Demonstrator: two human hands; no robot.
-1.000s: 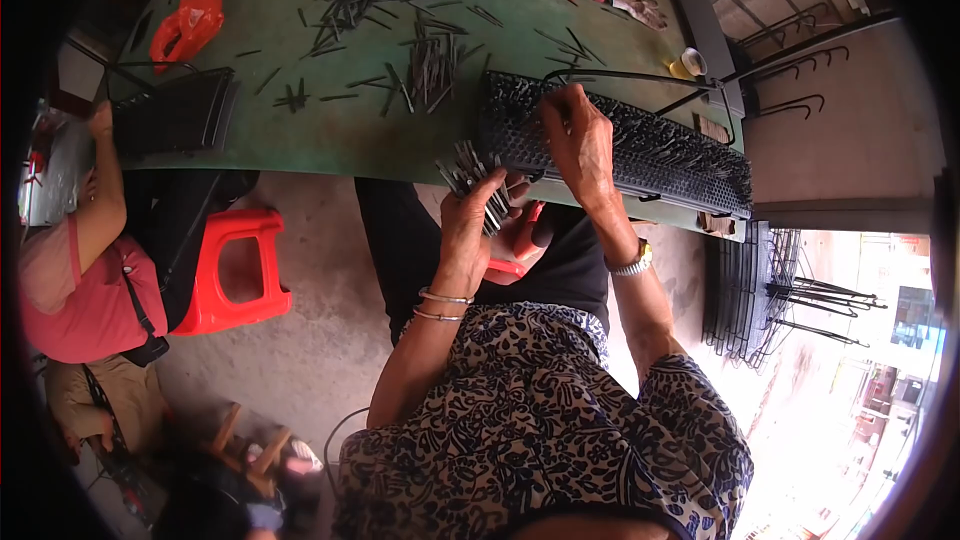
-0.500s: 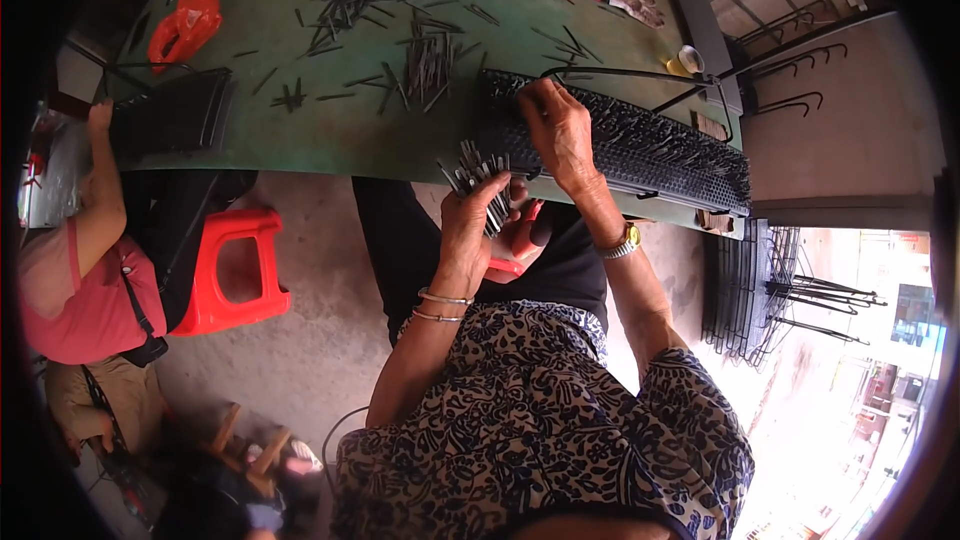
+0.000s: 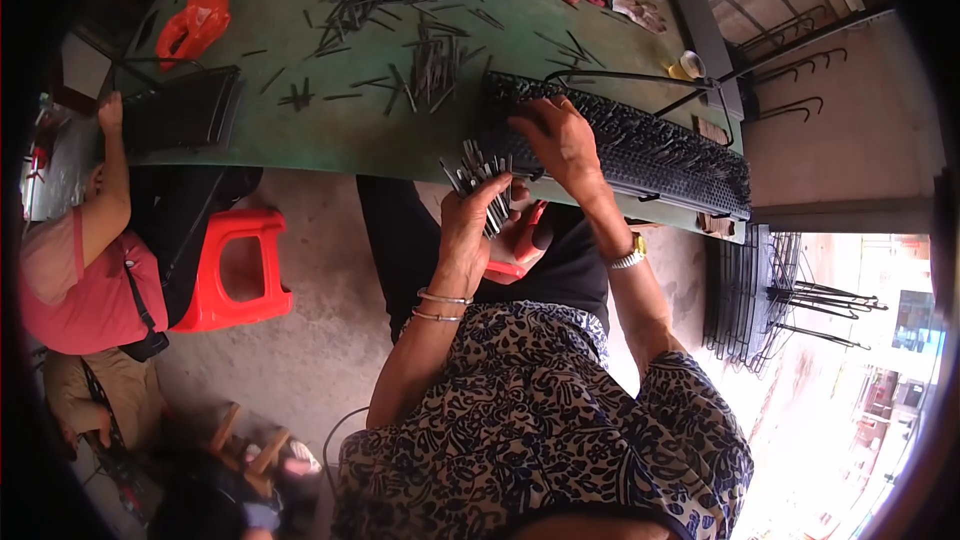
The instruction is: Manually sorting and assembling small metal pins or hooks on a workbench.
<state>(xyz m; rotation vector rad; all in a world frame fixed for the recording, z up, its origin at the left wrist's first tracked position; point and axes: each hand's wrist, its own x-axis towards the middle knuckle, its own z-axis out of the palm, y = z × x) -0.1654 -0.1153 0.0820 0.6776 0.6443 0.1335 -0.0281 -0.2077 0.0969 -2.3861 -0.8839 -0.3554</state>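
Left hand (image 3: 470,220) grips a bundle of thin metal pins (image 3: 485,180) below the green counter (image 3: 300,130) edge. Right hand (image 3: 560,140) rests on the long black pin rack (image 3: 650,150), fingers (image 3: 530,120) narrow at its near end; whether they pinch a pin cannot be told.

One head-worn fisheye looks steeply down, close over the green table (image 3: 300,140).

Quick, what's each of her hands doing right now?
Left hand: closed around a bundle of metal pins.
Right hand: resting on the black pin rack, grip cannot be told.
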